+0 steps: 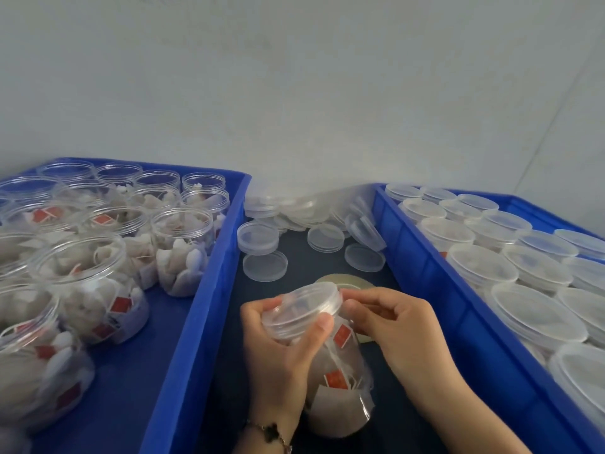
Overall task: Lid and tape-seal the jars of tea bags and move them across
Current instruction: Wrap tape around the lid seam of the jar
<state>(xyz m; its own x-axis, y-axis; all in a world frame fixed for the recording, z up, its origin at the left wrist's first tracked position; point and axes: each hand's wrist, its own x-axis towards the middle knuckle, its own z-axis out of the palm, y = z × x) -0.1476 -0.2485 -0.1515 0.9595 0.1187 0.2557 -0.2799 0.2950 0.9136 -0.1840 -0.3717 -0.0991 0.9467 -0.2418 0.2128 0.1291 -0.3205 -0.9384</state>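
Left hand (281, 342) curled in a grip, right hand (389, 319) apparently pinching, wrists low.

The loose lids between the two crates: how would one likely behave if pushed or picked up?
A loose lid looks thin, clear and shallow, so it is probably very light and would slide easily on the dark mat. Being round, one resting tilted against the right crate may roll or flop over if nudged.
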